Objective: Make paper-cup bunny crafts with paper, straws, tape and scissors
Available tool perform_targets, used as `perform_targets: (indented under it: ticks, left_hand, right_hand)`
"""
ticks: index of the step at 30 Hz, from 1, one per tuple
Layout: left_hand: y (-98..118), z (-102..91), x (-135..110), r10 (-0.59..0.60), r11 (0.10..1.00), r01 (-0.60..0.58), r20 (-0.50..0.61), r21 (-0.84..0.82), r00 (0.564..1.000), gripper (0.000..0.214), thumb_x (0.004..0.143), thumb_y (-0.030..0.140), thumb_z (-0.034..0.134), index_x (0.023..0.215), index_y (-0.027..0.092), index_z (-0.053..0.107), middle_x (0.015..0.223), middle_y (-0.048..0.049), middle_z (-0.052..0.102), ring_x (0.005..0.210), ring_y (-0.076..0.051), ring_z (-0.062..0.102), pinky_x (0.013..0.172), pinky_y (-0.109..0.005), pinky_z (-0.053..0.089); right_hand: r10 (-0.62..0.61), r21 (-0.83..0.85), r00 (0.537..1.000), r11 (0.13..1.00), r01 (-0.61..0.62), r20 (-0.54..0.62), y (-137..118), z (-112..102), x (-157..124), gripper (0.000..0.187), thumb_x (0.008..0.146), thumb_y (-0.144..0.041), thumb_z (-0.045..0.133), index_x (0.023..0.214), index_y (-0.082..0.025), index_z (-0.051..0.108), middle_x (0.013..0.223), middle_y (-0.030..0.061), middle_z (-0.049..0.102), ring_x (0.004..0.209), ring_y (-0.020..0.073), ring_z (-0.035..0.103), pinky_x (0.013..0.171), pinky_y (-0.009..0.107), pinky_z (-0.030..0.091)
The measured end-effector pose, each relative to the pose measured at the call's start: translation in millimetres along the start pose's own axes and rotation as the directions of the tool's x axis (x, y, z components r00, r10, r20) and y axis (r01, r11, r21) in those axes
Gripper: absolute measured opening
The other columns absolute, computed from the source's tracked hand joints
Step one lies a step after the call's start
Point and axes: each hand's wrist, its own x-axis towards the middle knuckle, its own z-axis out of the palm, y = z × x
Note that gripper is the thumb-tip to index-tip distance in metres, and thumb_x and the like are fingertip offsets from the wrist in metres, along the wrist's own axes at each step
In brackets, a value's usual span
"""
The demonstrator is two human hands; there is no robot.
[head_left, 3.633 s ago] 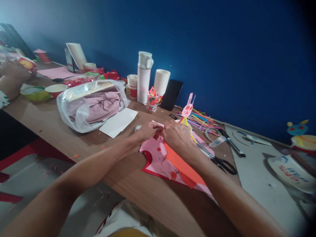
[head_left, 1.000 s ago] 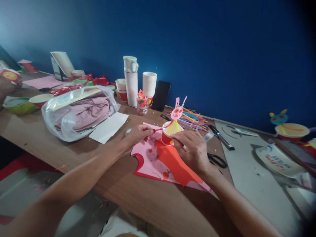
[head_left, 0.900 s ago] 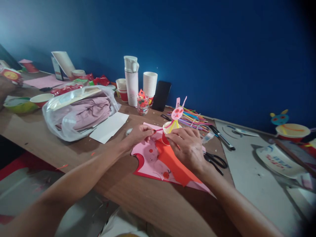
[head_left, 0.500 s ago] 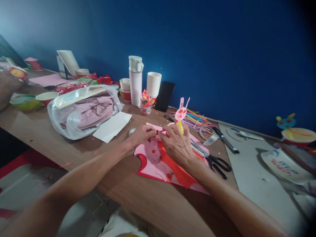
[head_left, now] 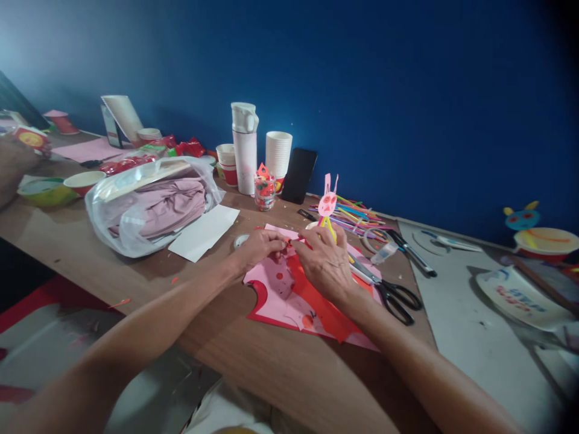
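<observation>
My left hand [head_left: 257, 251] and my right hand [head_left: 324, 266] meet above a pink paper sheet [head_left: 271, 295], their fingertips nearly touching. Between them, my left fingers pinch a small red strip [head_left: 288, 243]. My right hand grips a paper cup [head_left: 312, 225], hiding nearly all of it. A pink paper rabbit [head_left: 327, 204] on yellow strips [head_left: 328, 229] rises from the cup. Under my right wrist lies an orange-red paper [head_left: 330, 319]. Black-handled scissors [head_left: 398, 303] sit just right of that hand.
A co-worker's hand [head_left: 13, 175] rests at far left. On the wooden table [head_left: 253, 355] are a plastic bag of mauve cloth [head_left: 149, 208], white paper [head_left: 203, 232], a bead jar [head_left: 265, 193], a flask [head_left: 245, 147], stacked cups [head_left: 278, 154] and coloured straws [head_left: 348, 214].
My right hand has moved left over the cup, covering the red side that showed a second ago. My hands are closer together, and the view has shifted slightly.
</observation>
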Motion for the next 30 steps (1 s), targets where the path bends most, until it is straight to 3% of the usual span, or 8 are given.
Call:
perform_targets:
  ticks: [15,30]
  left_hand:
    - [-2,-1.1,1,-0.033,0.998,0.035,0.034,-0.047,0.999,0.014,0.071,0.019,0.051,0.067,0.010,0.062,0.063,-0.0041,0.061,0.052,-0.010,0.054,0.051,-0.022,0.044]
    - [-8,-1.1,5,-0.036,0.998,0.036,-0.012,0.051,0.999,0.013,0.070,0.023,0.062,0.070,0.010,0.063,0.053,0.0012,0.056,0.045,-0.007,0.051,0.049,-0.020,0.043]
  right_hand:
    - [-0.007,0.042,0.991,0.999,0.013,-0.137,3,16,-1,0.020,0.087,-0.014,0.046,0.097,-0.021,0.062,0.103,0.0038,0.064,0.098,0.0219,0.045,0.096,0.043,0.019]
    - [-0.026,0.024,0.989,0.999,0.029,-0.145,4,17,-3,0.021,0.083,-0.013,0.050,0.095,-0.024,0.064,0.106,0.0023,0.063,0.099,0.0229,0.046,0.097,0.046,0.018]
